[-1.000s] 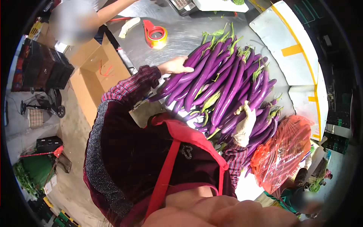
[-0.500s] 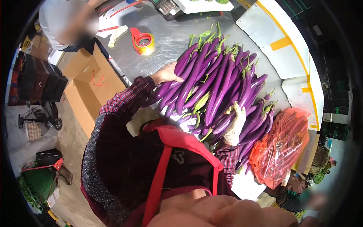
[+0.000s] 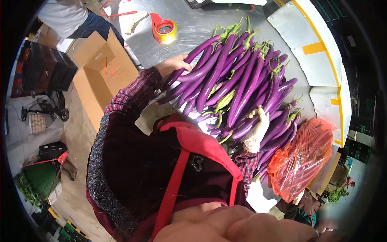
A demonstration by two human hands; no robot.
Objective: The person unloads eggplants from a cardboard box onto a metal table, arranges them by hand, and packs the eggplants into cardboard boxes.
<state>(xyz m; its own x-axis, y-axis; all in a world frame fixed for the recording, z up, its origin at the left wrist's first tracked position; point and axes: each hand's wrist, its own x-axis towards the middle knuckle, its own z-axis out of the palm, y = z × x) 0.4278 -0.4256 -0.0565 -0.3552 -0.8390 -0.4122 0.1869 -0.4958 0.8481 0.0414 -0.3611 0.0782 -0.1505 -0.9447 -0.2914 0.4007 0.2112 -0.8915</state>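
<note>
A large heap of long purple eggplants (image 3: pixel 242 90) with green stems lies on the metal table. At the heap's left edge my bare left hand (image 3: pixel 174 65) is closed round one eggplant (image 3: pixel 201 47), which sits slightly apart from the others. My right hand (image 3: pixel 256 129), in a pale glove, rests on the lower right part of the heap. Its fingers are curled among the eggplants, and what they hold, if anything, is hidden.
On the metal table (image 3: pixel 139 34) are a red tape dispenser (image 3: pixel 164 29) and a pale glove (image 3: pixel 136 21). A cardboard box (image 3: pixel 94 80) stands open at left. Right are a red plastic bag (image 3: pixel 302 159) and white foam panels (image 3: pixel 304 40). A person (image 3: pixel 76 20) stands at upper left.
The view has shifted a little. My left hand has drawn an eggplant slightly away from the heap's left edge. My right hand stays on the heap.
</note>
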